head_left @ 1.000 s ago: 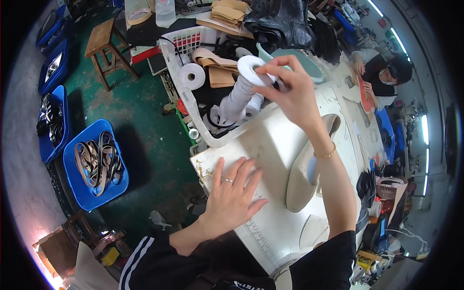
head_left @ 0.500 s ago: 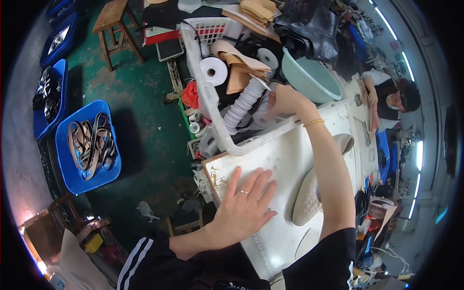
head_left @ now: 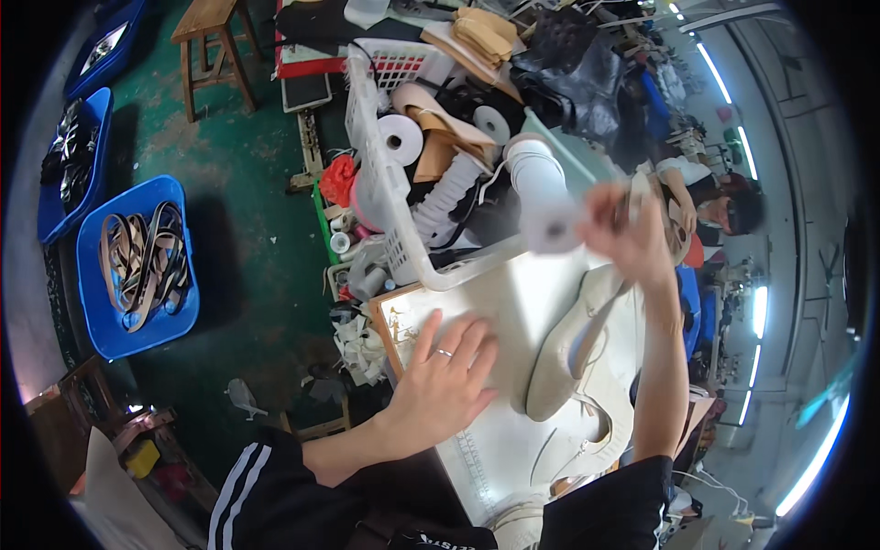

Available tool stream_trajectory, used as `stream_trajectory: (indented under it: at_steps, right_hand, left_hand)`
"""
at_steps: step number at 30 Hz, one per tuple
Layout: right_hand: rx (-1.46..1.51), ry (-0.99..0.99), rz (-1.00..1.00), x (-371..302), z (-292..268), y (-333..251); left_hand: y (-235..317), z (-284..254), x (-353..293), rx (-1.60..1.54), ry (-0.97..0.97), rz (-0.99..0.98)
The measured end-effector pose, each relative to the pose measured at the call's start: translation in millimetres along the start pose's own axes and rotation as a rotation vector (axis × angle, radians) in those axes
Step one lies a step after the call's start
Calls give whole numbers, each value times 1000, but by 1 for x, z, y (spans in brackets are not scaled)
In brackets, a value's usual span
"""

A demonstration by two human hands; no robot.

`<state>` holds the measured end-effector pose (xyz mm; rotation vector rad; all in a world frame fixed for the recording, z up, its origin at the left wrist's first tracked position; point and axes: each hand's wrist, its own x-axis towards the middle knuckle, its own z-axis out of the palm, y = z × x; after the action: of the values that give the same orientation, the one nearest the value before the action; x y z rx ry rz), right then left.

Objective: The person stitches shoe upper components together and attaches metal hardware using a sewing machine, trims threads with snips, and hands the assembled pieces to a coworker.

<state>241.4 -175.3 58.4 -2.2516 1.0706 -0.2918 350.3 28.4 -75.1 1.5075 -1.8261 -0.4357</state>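
Note:
My right hand (head_left: 628, 234), blurred by motion, is up at the right of the crate. Its fingers close at the end of a white roll of tape (head_left: 539, 188), which is tilted above the rim of the white plastic crate (head_left: 472, 272); a loose strip trails from the roll. On the white tabletop (head_left: 495, 312) my left hand (head_left: 446, 371) lies flat with its fingers spread, a ring on one finger. Beneath my right forearm are a beige shoe (head_left: 550, 371) and another beige shoe (head_left: 610, 426) with laces.
In the crate are a flat white reel (head_left: 396, 140), a ribbed white roll (head_left: 446, 197) and tan sheet pieces (head_left: 435, 156). A pale green basin (head_left: 568, 151) is behind. A blue bin (head_left: 188, 312) of straps and a wooden stool (head_left: 206, 37) stand on the floor. A co-worker (head_left: 710, 202) sits at the right.
My right hand has come out of the crate to the right, and the white roll has risen with it. The left hand stays flat on the table. The view has shifted slightly.

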Motion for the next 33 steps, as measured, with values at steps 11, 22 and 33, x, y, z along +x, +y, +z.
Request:
stream_trajectory:
  at_steps: [11, 22, 33]
  right_hand:
    - [-841, -182, -1034, -148, 82, -2]
    - [-795, -110, -1097, -150, 92, 7]
    - [-630, 38, -987, -133, 83, 5]
  left_hand:
    - [3, 6, -9, -92, 188, 55]
    - [3, 7, -7, -45, 109, 55]
    - [7, 14, -2, -184, 218, -15]
